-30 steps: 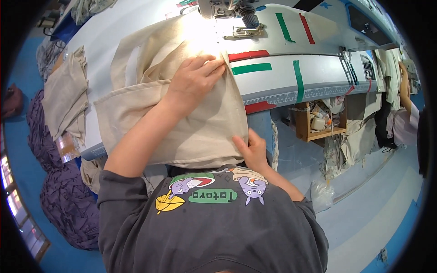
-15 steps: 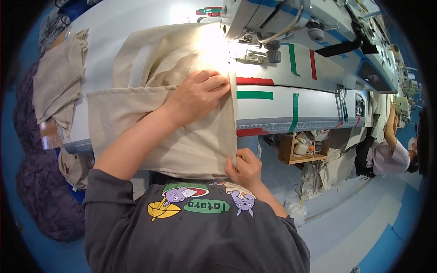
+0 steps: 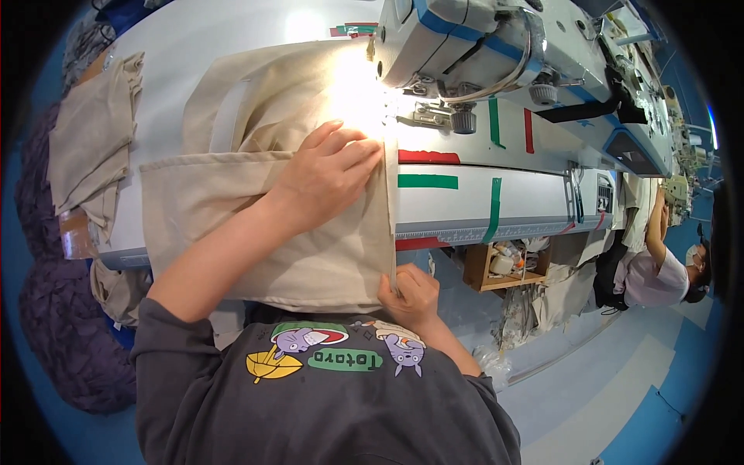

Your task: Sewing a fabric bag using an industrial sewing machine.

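A large piece of beige cloth (image 3: 310,263) lies over the white table, its long right edge running up to the sewing machine's presser foot (image 3: 422,115). The lamp there is so bright that the needle area is washed out. My left hand (image 3: 325,178) rests flat on the cloth just below the foot, fingers stretched toward the right edge and thumb apart. Near my body, my right hand (image 3: 411,297) pinches the same edge at the cloth's lower right corner. Under my left wrist, a hemmed layer of the cloth lies folded across.
The sewing machine (image 3: 480,46) overhangs the upper right. Red and green tape (image 3: 427,181) marks the table beside a ruler strip (image 3: 465,232). Folded beige pieces (image 3: 93,132) lie at left, above dark fabric heaps (image 3: 74,333). A wooden box (image 3: 504,267) hangs below; a person (image 3: 655,267) works far right.
The view has shifted slightly. Against the table, the cloth and both hands have slid a little farther toward the presser foot. My right hand keeps its pinch on the edge.
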A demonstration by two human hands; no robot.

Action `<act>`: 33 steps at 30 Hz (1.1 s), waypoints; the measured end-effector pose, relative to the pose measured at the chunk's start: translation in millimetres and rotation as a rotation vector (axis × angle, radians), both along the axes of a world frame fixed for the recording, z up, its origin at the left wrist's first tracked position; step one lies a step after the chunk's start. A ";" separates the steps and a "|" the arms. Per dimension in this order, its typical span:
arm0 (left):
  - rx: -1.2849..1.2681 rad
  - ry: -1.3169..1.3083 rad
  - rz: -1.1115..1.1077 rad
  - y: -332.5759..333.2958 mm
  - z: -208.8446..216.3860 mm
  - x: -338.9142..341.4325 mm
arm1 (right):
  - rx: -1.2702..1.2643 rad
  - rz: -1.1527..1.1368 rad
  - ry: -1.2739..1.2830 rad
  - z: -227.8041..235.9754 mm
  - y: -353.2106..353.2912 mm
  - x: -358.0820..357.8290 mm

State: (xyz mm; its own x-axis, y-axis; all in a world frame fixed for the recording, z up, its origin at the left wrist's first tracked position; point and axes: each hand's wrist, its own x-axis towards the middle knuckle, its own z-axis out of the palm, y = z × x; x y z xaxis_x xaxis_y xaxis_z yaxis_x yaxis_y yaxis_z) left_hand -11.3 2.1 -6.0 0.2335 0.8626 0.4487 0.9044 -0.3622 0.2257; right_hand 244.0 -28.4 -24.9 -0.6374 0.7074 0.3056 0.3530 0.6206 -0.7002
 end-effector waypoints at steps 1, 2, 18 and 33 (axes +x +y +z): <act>-0.032 -0.034 0.019 -1.2 0.7 0.0 | 0.001 0.003 -0.003 -0.1 -0.3 0.2; -0.064 -0.069 0.037 -1.8 0.6 0.1 | -0.006 0.001 -0.019 0.0 -0.3 0.4; -0.023 -0.088 0.014 21.0 -16.4 -14.7 | -0.027 -0.012 0.004 4.9 20.4 -12.2; -0.141 -0.061 0.065 14.2 -7.7 -14.2 | -0.063 -0.042 0.054 15.3 24.9 -17.8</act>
